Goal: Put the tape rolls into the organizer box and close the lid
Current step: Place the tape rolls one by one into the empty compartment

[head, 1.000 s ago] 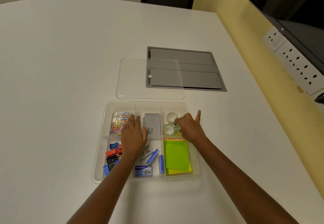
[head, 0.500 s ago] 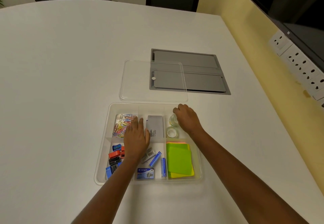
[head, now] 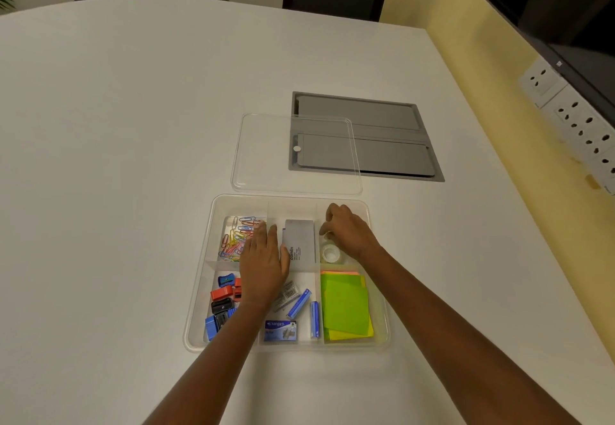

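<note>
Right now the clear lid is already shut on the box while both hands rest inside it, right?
Not quite. The clear lid is off, lying on the table beyond the box, as the head view shows. The left hand and right hand are indeed inside it.

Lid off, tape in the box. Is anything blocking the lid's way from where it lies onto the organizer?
Only the hands. The clear lid lies flat on the table just behind the organizer box, nothing between them. But the left hand rests across the dividers and the right hand sits in the far right compartment over the tape roll.
</note>
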`<act>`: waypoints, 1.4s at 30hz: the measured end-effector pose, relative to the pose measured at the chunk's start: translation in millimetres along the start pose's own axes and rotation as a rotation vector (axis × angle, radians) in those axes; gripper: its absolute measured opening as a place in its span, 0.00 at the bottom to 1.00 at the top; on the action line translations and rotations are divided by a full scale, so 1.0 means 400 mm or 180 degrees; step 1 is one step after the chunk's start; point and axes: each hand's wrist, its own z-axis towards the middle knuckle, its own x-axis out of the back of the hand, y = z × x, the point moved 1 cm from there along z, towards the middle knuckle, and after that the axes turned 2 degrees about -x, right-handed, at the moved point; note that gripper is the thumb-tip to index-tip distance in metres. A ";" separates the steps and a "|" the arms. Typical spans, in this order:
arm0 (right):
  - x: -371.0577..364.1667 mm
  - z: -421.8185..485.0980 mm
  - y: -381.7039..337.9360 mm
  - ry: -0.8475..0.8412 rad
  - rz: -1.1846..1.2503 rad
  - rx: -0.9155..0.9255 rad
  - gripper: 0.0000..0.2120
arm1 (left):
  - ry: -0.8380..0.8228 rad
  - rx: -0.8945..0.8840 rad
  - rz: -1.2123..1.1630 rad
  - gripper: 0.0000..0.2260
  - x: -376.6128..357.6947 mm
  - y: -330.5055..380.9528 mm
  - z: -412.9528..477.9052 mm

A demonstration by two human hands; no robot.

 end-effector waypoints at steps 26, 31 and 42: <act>-0.024 -0.077 -0.013 0.0094 0.0390 -0.0902 0.13 | 0.0057 -0.0034 0.0016 0.21 0.000 0.002 0.000; -0.042 -0.088 -0.031 -0.0435 0.0550 -0.1252 0.13 | 0.0071 -0.0025 0.0018 0.21 0.000 0.001 -0.001; -0.038 -0.105 -0.001 -0.0758 0.0754 -0.1068 0.14 | 0.0045 0.0001 0.0004 0.21 0.003 0.005 0.000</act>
